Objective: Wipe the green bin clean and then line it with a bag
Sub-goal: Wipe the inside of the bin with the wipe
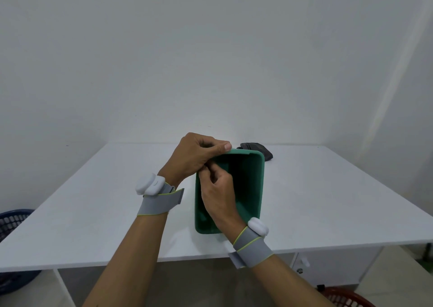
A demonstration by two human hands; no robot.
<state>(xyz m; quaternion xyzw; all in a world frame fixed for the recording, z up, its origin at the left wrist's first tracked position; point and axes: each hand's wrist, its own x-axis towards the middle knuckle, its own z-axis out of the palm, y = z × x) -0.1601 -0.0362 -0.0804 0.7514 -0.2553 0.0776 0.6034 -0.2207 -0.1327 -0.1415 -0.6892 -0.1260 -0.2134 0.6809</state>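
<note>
Left hand (194,156): grasping the far-left rim of the green bin (250,184), thumb laid along the top edge, fingers curled. Right hand (218,194): reaching over the near rim into the bin, fingertips bunched against the left wall just under the left hand — whether they pinch anything cannot be told. Bin: rectangular, open-topped, standing near the front middle of the white table (93,213). Dark folded bundle (257,149): on the table, just behind the bin. Grey wrist straps with white pods — both arms.
</note>
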